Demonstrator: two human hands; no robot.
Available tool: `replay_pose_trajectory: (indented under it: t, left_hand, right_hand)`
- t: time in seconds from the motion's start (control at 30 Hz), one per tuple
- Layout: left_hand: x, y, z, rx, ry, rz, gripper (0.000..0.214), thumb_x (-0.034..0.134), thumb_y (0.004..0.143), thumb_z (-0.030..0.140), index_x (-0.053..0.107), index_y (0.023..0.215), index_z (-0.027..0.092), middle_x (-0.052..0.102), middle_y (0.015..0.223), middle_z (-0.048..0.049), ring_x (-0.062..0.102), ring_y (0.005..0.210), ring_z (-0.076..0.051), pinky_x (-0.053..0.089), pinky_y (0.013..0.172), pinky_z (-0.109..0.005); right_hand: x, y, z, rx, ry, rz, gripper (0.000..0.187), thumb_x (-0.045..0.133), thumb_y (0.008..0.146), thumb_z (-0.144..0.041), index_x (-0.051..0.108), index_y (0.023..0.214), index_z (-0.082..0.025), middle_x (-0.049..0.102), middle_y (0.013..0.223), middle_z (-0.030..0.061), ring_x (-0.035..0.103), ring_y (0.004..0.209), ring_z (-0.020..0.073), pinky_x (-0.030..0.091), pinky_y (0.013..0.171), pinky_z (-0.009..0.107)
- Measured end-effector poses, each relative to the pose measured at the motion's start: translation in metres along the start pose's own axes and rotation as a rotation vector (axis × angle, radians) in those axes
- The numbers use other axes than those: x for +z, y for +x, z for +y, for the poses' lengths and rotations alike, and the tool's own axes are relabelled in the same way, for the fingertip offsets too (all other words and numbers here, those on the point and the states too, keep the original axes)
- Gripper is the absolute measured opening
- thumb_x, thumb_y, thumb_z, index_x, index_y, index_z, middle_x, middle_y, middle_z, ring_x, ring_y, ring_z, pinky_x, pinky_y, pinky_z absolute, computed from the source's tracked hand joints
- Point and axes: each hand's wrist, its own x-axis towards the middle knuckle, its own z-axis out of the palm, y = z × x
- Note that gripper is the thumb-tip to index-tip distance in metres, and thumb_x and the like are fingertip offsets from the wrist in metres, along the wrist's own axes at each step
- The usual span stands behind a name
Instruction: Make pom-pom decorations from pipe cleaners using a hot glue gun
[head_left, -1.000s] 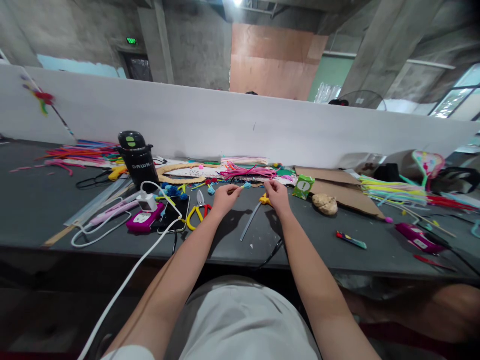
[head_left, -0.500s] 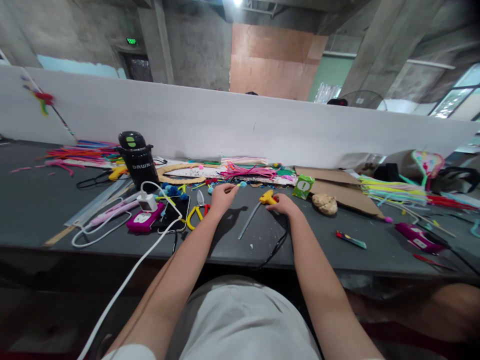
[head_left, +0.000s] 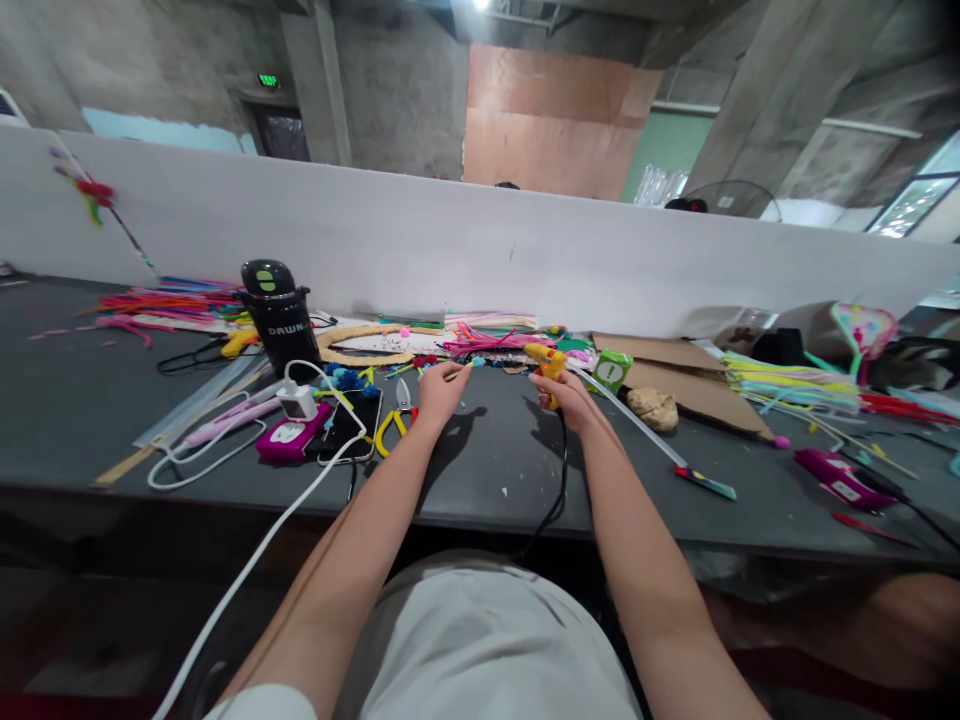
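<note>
My right hand (head_left: 571, 398) is closed round the handle of a yellow glue gun (head_left: 546, 359), held above the table with its nozzle toward the left. A long translucent glue stick (head_left: 630, 415) juts from the gun's back end to the right, and a black cord hangs from the handle. Pinched in the fingers of my left hand (head_left: 441, 393) is a thin pale piece with a light-blue fuzzy tip (head_left: 478, 362); its exact kind is too small to tell. The tip and the gun are apart. Beside my left wrist lie yellow-handled pliers (head_left: 391, 428).
A black bottle (head_left: 277, 320), a phone (head_left: 361, 425) and a purple power block (head_left: 289, 437) with white cables stand left. Pink pipe cleaners (head_left: 487, 342) lie at the back. Rightward are a green box (head_left: 611, 371), a tan lump (head_left: 652, 409), cardboard (head_left: 701, 400) and a cutter (head_left: 706, 483).
My right hand has raised and turned the glue gun: its glue stick, which pointed down-left, now points right. My left hand holds the blue-tipped piece in nearly the same place.
</note>
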Motion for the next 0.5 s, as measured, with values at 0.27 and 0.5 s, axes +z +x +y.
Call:
replay_pose_trajectory:
  t: [0.27,0.5]
  left_hand:
    - [-0.001,-0.001,0.001,0.030,0.095,0.031,0.028,0.062,0.077,0.043,0.070,0.070,0.017,0.066,0.062,-0.0018,0.058,0.061,-0.015,0.041,0.058,-0.024]
    - [-0.001,-0.003,0.006,0.058,0.103,0.019,0.025,0.061,0.077,0.040,0.071,0.073,0.017,0.070,0.068,-0.0028,0.060,0.065,-0.016,0.042,0.060,-0.025]
  right_hand:
    - [0.032,-0.012,0.000,0.017,-0.178,-0.037,0.040,0.070,0.069,-0.058,0.053,0.068,-0.021,0.048,0.052,-0.0038,0.044,0.043,0.0105,0.032,0.039,0.024]
    - [0.047,-0.018,0.004,-0.039,-0.350,-0.046,0.041,0.065,0.073,-0.057,0.053,0.059,-0.020,0.044,0.042,-0.0046,0.038,0.036,0.0088,0.030,0.037,0.023]
